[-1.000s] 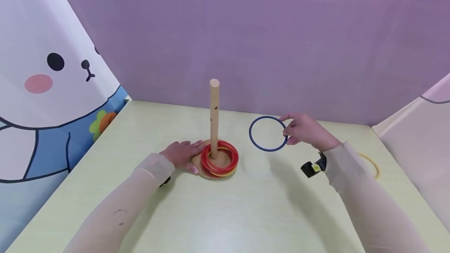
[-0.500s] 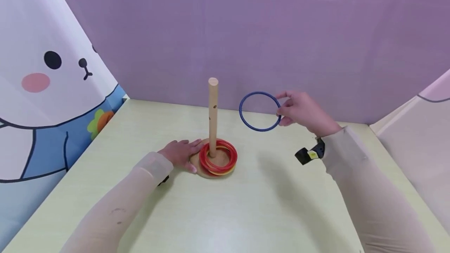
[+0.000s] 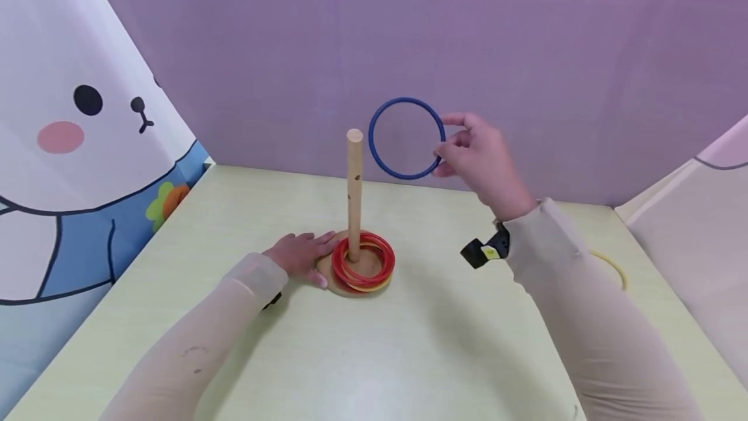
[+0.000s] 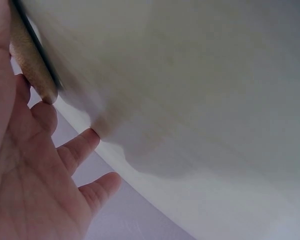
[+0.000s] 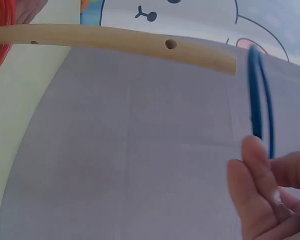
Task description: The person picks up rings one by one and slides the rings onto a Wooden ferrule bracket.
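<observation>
My right hand (image 3: 479,158) pinches the right side of a blue ring (image 3: 371,141), holding it in the air just right of the top of an upright wooden peg (image 3: 354,193). The right wrist view shows the blue ring (image 5: 255,100) nearly edge-on beyond the end of the wooden peg (image 5: 140,44). Several red and yellow rings (image 3: 386,265) lie round the foot of the peg on its round wooden base (image 3: 324,270). With fingers spread, my left hand (image 3: 298,257) rests on the left edge of that base; the left wrist view shows its fingers (image 4: 80,150) extended beside the base's rim.
A yellow ring (image 3: 613,266) lies on the pale table (image 3: 327,356) at the right, partly hidden by the right sleeve. Behind the table hangs a purple cloth (image 3: 263,70). A cloth with a cartoon animal (image 3: 117,174) stands along the left side.
My right hand has risen and moved left with the blue ring, from low above the table to the height of the peg's top. The left hand stays on the base.
</observation>
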### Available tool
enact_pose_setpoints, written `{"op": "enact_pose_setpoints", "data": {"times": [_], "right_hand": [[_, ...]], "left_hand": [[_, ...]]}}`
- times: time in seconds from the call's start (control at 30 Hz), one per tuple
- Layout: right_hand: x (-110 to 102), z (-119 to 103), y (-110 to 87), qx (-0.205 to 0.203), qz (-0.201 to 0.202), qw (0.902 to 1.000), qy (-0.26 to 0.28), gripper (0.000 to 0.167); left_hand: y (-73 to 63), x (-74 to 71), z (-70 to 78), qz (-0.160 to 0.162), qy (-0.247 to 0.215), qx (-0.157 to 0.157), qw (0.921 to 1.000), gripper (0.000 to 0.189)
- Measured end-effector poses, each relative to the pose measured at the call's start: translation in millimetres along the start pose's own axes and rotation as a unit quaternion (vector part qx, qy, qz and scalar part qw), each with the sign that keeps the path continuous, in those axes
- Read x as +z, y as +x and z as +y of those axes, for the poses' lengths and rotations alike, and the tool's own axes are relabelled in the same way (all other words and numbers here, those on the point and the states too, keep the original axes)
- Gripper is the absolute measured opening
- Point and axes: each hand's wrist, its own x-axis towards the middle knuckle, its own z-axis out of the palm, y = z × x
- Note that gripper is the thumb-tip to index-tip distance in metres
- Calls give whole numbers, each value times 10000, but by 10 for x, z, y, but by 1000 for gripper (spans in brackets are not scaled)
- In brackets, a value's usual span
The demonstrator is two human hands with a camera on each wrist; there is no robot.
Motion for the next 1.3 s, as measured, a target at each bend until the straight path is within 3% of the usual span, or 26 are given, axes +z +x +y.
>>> {"op": "enact_pose_setpoints", "data": {"times": [0.27, 0.53, 1.07, 1.3], "right_hand": [[157, -73, -58, -942, 280, 9950, -158, 41], [367, -122, -67, -1151, 128, 9931, -192, 38], [505, -113, -33, -85, -658, 9977, 166, 42], [529, -69, -16, 128, -818, 9962, 257, 42]], "left_hand": [[-19, -12, -12, -38, -8, -34, 10000, 94], [-43, -11, -12, -65, 19, -19, 10000, 93], [-11, -44, 41, -252, -109, -224, 9994, 91], [-9, -36, 44, -267, -58, -238, 9993, 92]]}}
